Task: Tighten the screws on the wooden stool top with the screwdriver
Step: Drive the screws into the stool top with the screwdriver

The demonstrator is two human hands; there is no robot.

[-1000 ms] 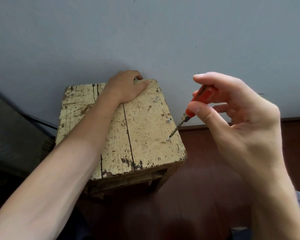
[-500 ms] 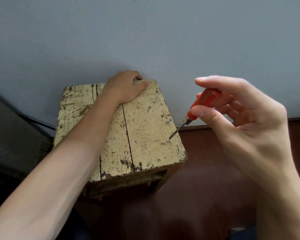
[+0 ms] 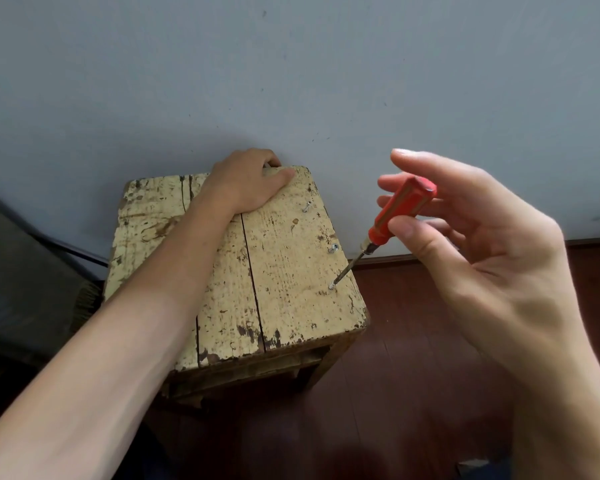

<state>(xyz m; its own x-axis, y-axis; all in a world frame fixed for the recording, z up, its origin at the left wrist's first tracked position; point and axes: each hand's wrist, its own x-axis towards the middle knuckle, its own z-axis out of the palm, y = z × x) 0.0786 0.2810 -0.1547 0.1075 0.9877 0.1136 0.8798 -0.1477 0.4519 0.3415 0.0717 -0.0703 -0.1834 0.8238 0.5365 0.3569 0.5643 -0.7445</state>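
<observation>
A worn wooden stool top (image 3: 284, 271) with flaking cream paint stands against the wall. Three screws line its right edge: a far screw (image 3: 306, 206), a middle screw (image 3: 334, 249) and a near screw (image 3: 332, 285). My left hand (image 3: 248, 183) grips the stool's far edge, fingers curled over the back. My right hand (image 3: 471, 237) holds the red-handled screwdriver (image 3: 395, 216) between thumb and fingertips, the upper fingers spread loosely. Its metal tip sits in the near screw.
A grey wall (image 3: 291, 81) rises right behind the stool. Dark red wooden floor (image 3: 413, 341) lies to the right and in front. A dark object (image 3: 21, 289) and a black cable (image 3: 70, 251) sit to the left of the stool.
My right hand's fingers have shifted and loosened around the screwdriver handle, exposing more of it. The tip stays on the near screw. My left hand has not moved.
</observation>
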